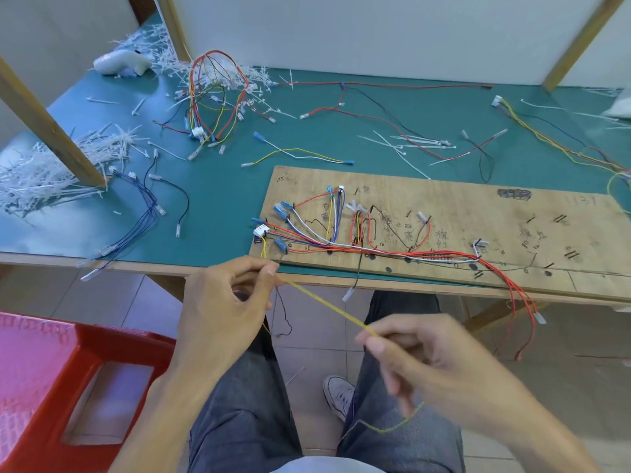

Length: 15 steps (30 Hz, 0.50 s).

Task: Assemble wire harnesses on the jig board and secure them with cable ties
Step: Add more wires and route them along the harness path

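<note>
A wooden jig board [512, 216] lies on the green table, with red, white, blue and black harness wires [341, 242] routed between its pegs. A white connector [261, 231] sits at the board's left end, and a yellow wire [327, 303] leads down from it. Below the table edge, my left hand [225, 302] pinches that yellow wire between thumb and fingers. My right hand [426, 353] pinches the same wire lower down, stretching it taut between both hands. The wire's loose end [392, 426] curls over my lap.
Loose wires [211, 107] and white cable ties [409, 143] are scattered over the table; heaps of cut tie ends [44, 172] lie at the left. A wooden post [51, 128] stands there. A red plastic stool [51, 387] is beside my left knee.
</note>
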Each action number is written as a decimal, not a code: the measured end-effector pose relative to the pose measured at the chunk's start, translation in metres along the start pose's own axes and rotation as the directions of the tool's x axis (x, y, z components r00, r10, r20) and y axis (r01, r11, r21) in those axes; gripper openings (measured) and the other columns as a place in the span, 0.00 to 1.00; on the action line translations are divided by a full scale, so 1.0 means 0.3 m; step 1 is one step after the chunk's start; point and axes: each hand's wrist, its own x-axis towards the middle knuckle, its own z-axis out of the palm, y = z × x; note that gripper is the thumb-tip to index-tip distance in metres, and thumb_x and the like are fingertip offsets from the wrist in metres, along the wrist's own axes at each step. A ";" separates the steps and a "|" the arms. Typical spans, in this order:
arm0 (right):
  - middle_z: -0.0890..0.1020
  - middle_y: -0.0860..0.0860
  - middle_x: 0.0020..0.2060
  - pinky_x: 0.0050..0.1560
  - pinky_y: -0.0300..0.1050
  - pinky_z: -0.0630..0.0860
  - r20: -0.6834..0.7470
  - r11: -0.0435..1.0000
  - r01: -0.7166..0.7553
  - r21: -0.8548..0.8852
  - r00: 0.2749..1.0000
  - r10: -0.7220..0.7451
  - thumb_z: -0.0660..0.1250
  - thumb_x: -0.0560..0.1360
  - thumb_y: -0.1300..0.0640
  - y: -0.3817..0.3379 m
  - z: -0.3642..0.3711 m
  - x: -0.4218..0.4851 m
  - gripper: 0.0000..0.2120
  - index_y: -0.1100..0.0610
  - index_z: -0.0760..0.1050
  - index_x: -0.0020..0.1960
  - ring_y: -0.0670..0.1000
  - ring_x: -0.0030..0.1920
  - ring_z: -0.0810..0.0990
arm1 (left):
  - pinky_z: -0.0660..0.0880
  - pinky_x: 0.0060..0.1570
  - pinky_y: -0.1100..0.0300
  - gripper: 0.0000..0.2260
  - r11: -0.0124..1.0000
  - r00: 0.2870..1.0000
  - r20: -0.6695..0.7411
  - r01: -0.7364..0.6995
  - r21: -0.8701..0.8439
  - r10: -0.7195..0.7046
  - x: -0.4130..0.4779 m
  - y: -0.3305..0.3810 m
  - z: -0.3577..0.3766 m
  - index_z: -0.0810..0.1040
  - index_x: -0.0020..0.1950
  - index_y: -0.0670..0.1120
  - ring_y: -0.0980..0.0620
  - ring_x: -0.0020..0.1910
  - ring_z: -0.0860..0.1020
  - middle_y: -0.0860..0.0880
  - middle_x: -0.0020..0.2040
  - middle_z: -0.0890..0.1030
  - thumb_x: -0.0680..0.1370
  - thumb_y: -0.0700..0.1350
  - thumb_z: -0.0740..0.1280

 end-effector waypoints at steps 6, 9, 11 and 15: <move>0.84 0.59 0.36 0.34 0.41 0.76 -0.105 0.993 0.051 0.107 0.994 -0.040 0.70 0.79 0.52 -0.025 -0.125 -0.023 0.08 0.48 0.85 0.56 0.57 0.28 0.80 | 0.75 0.48 0.65 0.09 0.883 0.945 -0.004 -0.305 0.357 0.328 -0.001 0.028 0.051 0.83 0.61 0.54 0.59 0.50 0.76 0.58 0.53 0.81 0.83 0.48 0.68; 0.84 0.59 0.36 0.35 0.43 0.77 -0.084 0.996 0.047 0.074 0.996 -0.040 0.70 0.80 0.53 -0.015 -0.149 -0.032 0.06 0.48 0.83 0.56 0.57 0.29 0.81 | 0.72 0.64 0.59 0.15 0.750 0.858 0.134 -0.501 0.432 0.495 0.014 0.059 0.090 0.79 0.69 0.51 0.51 0.64 0.72 0.55 0.63 0.77 0.83 0.48 0.64; 0.83 0.59 0.35 0.35 0.45 0.76 -0.114 0.996 0.040 0.074 0.993 -0.032 0.71 0.80 0.51 -0.006 -0.182 -0.044 0.07 0.51 0.83 0.56 0.58 0.29 0.80 | 0.72 0.66 0.49 0.16 0.684 0.814 0.261 -0.578 0.445 0.519 0.019 0.074 0.119 0.77 0.71 0.50 0.48 0.68 0.72 0.54 0.67 0.77 0.84 0.49 0.62; 0.84 0.62 0.38 0.31 0.50 0.73 -0.211 0.990 0.030 0.139 0.977 0.000 0.78 0.74 0.44 0.024 -0.297 -0.073 0.19 0.58 0.83 0.56 0.59 0.31 0.79 | 0.68 0.71 0.44 0.23 0.576 0.777 0.428 -0.629 0.521 0.462 -0.011 0.070 0.159 0.68 0.80 0.49 0.47 0.76 0.67 0.52 0.77 0.71 0.86 0.54 0.57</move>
